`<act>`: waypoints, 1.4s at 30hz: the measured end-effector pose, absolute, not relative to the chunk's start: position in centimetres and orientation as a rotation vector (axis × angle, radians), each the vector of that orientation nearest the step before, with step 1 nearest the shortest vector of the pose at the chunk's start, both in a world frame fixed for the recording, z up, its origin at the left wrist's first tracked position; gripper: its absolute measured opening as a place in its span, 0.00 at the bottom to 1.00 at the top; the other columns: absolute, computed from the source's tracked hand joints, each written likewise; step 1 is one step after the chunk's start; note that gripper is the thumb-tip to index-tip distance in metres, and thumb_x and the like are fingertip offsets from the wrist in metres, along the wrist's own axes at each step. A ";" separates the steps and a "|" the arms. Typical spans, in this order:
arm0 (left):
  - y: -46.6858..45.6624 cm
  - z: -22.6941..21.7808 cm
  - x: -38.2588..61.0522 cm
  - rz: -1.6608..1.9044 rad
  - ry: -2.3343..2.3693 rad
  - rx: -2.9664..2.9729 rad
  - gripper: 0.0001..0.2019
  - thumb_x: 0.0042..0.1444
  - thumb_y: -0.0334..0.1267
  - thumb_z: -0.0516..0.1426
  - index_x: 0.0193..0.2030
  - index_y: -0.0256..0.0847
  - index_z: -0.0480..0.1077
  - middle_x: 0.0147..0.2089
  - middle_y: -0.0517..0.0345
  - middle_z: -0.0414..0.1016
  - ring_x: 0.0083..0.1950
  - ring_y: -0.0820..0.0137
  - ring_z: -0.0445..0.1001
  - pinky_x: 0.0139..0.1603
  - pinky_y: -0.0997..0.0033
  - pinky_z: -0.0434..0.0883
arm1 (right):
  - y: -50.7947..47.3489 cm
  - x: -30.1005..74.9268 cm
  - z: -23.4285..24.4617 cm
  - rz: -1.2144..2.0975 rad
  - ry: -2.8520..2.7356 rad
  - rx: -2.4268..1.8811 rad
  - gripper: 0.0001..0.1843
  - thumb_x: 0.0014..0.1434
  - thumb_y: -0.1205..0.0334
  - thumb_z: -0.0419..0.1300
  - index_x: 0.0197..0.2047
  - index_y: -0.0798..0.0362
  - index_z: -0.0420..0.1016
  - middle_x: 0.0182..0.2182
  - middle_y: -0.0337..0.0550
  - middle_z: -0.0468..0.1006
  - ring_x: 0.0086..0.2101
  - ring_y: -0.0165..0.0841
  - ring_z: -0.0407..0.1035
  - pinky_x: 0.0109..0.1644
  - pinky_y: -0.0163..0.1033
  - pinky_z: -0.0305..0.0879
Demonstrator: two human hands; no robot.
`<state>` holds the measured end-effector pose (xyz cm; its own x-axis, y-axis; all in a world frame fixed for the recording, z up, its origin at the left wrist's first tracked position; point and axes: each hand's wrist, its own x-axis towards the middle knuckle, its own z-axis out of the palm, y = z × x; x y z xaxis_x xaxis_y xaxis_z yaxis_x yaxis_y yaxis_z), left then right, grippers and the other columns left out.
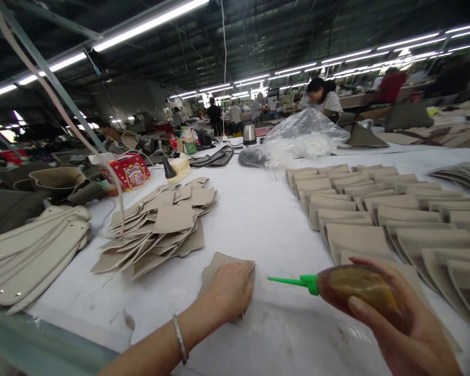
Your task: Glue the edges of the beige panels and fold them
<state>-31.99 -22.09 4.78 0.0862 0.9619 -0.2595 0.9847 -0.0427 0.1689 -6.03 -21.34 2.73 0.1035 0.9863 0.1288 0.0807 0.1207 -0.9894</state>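
1. I can't see the base of the amber-brown squeeze bottle with the green nozzle (pixel 356 290); the right hand (pixel 415 326) covers it.
2. Left of the bottle, the left hand (pixel 230 288) hides part of the flat taupe piece (pixel 212 270), and I can't make out its fingertips.
3. Right of and beyond the bottle, the beige overlapping pieces (pixel 356 238) leave my view's right edge.
4. Far left of it, the pale studded strips (pixel 39 250) are cut off.
5. Well beyond it, the distant people (pixel 214 113) are too small to read.
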 end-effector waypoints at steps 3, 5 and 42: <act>-21.9 4.6 -33.0 -0.033 1.889 2.083 0.17 0.55 0.29 0.49 0.48 0.44 0.71 0.46 0.51 0.80 0.48 0.59 0.77 0.47 0.63 0.71 | -20.8 -7.0 2.4 0.858 -1.493 -1.233 0.33 0.48 0.46 0.71 0.54 0.46 0.70 0.45 0.44 0.77 0.41 0.41 0.76 0.44 0.36 0.73; -22.0 4.3 -33.4 0.012 1.851 2.082 0.16 0.56 0.29 0.48 0.47 0.45 0.72 0.46 0.53 0.80 0.49 0.59 0.76 0.49 0.63 0.71 | -20.4 -7.9 2.2 0.804 -1.594 -1.213 0.33 0.49 0.45 0.70 0.55 0.46 0.69 0.47 0.43 0.76 0.42 0.41 0.74 0.45 0.37 0.72; -22.7 2.8 -34.3 0.181 1.740 2.090 0.23 0.57 0.30 0.47 0.57 0.46 0.70 0.42 0.53 0.76 0.42 0.59 0.77 0.44 0.62 0.71 | -19.0 -10.9 1.5 0.634 -1.825 -1.214 0.28 0.54 0.43 0.66 0.54 0.44 0.68 0.46 0.42 0.75 0.42 0.43 0.72 0.50 0.46 0.65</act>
<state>-34.35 -22.75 2.82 0.2113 0.9641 -0.1608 0.9105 -0.1343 0.3912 -10.90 -19.01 1.50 -0.1853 0.9137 0.3617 0.4925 0.4048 -0.7704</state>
